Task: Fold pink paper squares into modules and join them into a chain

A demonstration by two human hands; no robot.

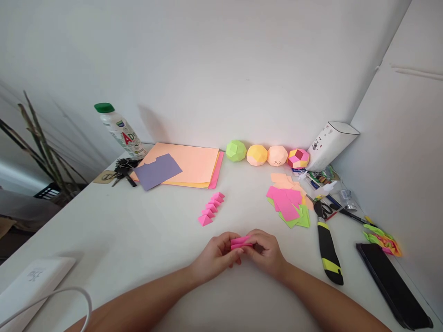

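Between my two hands is a small folded piece of pink paper (241,241), its creased edges showing above the fingers. My left hand (217,252) pinches its left end with thumb and fingers. On the other end, my right hand (267,251) has its fingers closed around the paper. A row of several folded pink paper units (211,208) lies on the table just beyond my hands, slightly left. Right of it is a loose pile of cut paper pieces, with a pink sheet (287,203) on top, green pieces (301,219) beneath and peach pieces (284,180) behind.
Against the wall stand several paper balls (256,155) beside a white box (328,146). Coloured sheets (187,163), a purple card (159,171), keys (124,170) and a bottle (121,131) are back left. A cutter knife (328,252), scissors (322,210) and black case (392,286) lie right; a white device (34,288) left.
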